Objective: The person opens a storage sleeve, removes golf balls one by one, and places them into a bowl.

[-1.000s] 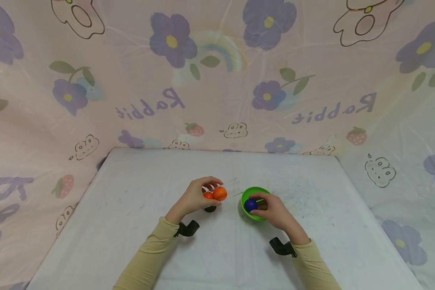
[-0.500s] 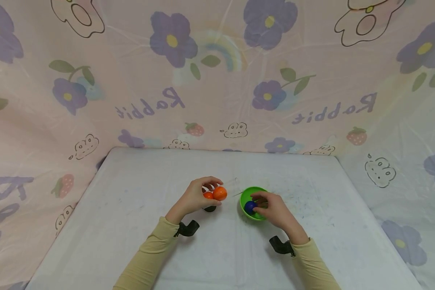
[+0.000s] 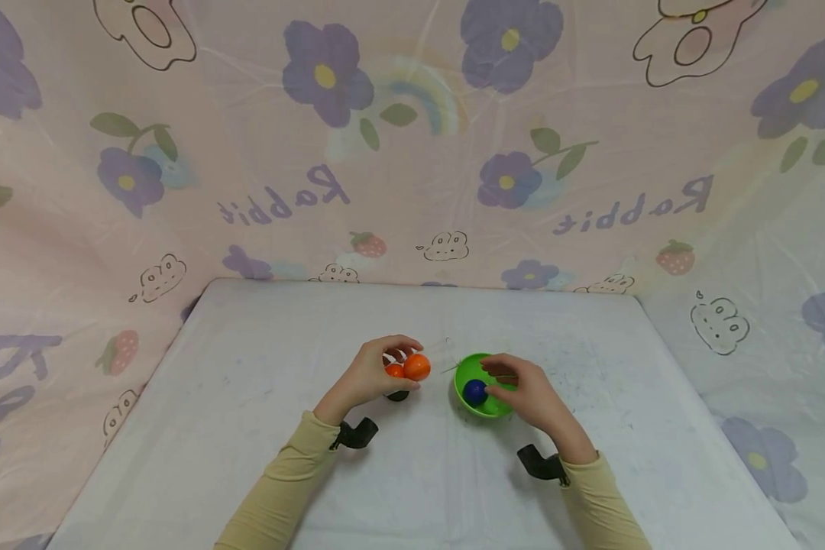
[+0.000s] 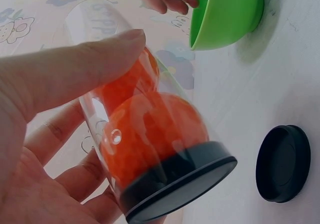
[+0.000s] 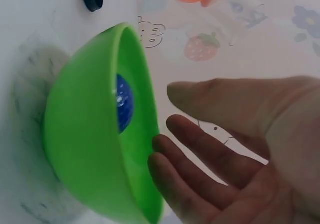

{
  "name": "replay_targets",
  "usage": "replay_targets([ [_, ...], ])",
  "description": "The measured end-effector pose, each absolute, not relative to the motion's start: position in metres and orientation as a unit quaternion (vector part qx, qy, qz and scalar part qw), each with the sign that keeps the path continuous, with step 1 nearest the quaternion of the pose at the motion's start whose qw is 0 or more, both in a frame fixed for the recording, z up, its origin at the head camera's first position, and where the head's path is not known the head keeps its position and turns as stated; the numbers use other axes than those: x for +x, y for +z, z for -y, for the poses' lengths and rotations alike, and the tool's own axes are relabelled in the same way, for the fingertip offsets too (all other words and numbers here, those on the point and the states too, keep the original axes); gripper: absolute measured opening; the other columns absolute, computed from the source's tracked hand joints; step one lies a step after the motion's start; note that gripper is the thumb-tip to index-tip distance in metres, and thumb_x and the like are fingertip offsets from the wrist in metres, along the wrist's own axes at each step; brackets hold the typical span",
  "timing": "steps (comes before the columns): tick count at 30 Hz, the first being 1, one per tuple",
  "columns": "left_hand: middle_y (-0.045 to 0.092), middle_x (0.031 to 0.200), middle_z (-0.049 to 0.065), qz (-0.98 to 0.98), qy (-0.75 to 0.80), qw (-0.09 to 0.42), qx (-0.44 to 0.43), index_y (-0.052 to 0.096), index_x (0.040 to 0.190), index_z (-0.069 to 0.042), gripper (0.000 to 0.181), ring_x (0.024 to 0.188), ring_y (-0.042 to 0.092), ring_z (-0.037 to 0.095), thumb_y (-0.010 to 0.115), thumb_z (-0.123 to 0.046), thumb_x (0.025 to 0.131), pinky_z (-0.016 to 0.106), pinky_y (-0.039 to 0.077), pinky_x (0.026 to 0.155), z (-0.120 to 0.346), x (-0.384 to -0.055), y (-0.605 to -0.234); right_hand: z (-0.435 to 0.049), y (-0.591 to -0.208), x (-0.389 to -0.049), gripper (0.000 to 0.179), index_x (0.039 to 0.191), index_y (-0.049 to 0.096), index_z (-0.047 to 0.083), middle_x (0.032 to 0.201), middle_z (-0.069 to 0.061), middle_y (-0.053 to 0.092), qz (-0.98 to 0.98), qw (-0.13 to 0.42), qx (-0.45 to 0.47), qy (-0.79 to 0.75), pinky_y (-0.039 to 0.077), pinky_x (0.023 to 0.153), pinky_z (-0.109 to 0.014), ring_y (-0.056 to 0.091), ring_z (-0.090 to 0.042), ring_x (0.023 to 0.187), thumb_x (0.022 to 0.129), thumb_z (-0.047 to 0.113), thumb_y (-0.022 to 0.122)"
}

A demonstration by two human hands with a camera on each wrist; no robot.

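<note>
My left hand (image 3: 366,376) grips a clear plastic tube (image 4: 82,21), thumb on one side and fingers on the other. Two orange balls (image 4: 155,126) sit inside it, stacked above a black end cap (image 4: 185,176). The tube is tilted, its far end pointing toward the bowl side. My right hand (image 3: 536,393) hovers at the right rim of a green bowl (image 3: 493,409), fingers apart and holding nothing. Inside the bowl lies a dark blue ball (image 3: 475,392), partly hidden by the rim in the right wrist view.
A loose black cap (image 4: 283,164) lies on the white-covered table (image 3: 282,321), near the left hand and the bowl. Patterned cloth (image 3: 412,168) with flowers and rabbits hangs behind and along both sides. A black curved mount (image 3: 541,463) sits at the right wrist.
My right hand has let go of the blue ball, which now rests in the bowl, and has drawn back slightly to the right with fingers spreading. The left hand stays put.
</note>
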State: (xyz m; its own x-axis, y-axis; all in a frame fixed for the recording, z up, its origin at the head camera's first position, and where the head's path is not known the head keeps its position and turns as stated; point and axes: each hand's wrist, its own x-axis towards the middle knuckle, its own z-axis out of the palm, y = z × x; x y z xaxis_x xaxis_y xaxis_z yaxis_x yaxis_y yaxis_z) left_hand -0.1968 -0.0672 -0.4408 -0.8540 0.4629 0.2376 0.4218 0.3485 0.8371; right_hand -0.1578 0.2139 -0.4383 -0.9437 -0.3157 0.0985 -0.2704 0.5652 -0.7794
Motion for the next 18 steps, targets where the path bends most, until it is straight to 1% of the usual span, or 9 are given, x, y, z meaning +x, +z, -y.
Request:
replay_targets([
  [4,0.059,0.097,0.004,-0.814,0.512,0.026,0.272,0.060,0.105,-0.016,0.047,0.086,0.052,0.024,0.081,-0.016,0.063,0.040,0.043,0.077,0.067,-0.188,-0.424,-0.212,-0.429,-0.155,0.039,0.116,0.052,0.001,0.113,-0.015,0.055,-0.877,0.029,-0.175,-0.447,0.042,0.086,-0.045,0.052,-0.030,0.104,0.080,0.006,0.065],
  [7,0.058,0.099,0.013,-0.810,0.520,0.037,0.270,0.059,0.105,-0.009,0.046,0.088,0.052,0.032,0.079,-0.009,0.064,0.046,0.041,0.078,0.066,-0.179,-0.409,-0.213,-0.430,-0.156,0.039,0.116,0.053,0.003,0.113,-0.013,0.055,-0.876,0.026,-0.183,-0.445,0.042,0.086,-0.044,0.052,-0.029,0.104,0.080,0.006,0.065],
  [12,0.058,0.099,0.013,-0.811,0.518,0.043,0.269,0.059,0.106,-0.009,0.046,0.089,0.051,0.032,0.079,-0.009,0.064,0.045,0.042,0.078,0.066,-0.178,-0.409,-0.214,-0.430,-0.157,0.041,0.118,0.052,0.003,0.114,-0.013,0.055,-0.873,0.015,-0.205,-0.442,0.042,0.085,-0.046,0.052,-0.030,0.104,0.080,0.006,0.065],
  [15,0.058,0.099,0.011,-0.811,0.519,0.044,0.267,0.059,0.106,-0.010,0.047,0.089,0.051,0.032,0.080,-0.009,0.063,0.043,0.042,0.078,0.066,-0.181,-0.414,-0.214,-0.428,-0.157,0.042,0.119,0.052,0.004,0.116,-0.013,0.055,-0.868,0.020,-0.206,-0.452,0.041,0.086,-0.047,0.051,-0.031,0.105,0.080,0.007,0.065],
  [18,0.058,0.098,0.006,-0.813,0.517,0.039,0.266,0.060,0.106,-0.014,0.049,0.088,0.052,0.027,0.081,-0.011,0.062,0.042,0.043,0.077,0.066,-0.188,-0.427,-0.215,-0.425,-0.158,0.042,0.120,0.052,0.005,0.117,-0.012,0.054,-0.862,0.029,-0.201,-0.464,0.041,0.087,-0.046,0.051,-0.030,0.106,0.080,0.008,0.066],
])
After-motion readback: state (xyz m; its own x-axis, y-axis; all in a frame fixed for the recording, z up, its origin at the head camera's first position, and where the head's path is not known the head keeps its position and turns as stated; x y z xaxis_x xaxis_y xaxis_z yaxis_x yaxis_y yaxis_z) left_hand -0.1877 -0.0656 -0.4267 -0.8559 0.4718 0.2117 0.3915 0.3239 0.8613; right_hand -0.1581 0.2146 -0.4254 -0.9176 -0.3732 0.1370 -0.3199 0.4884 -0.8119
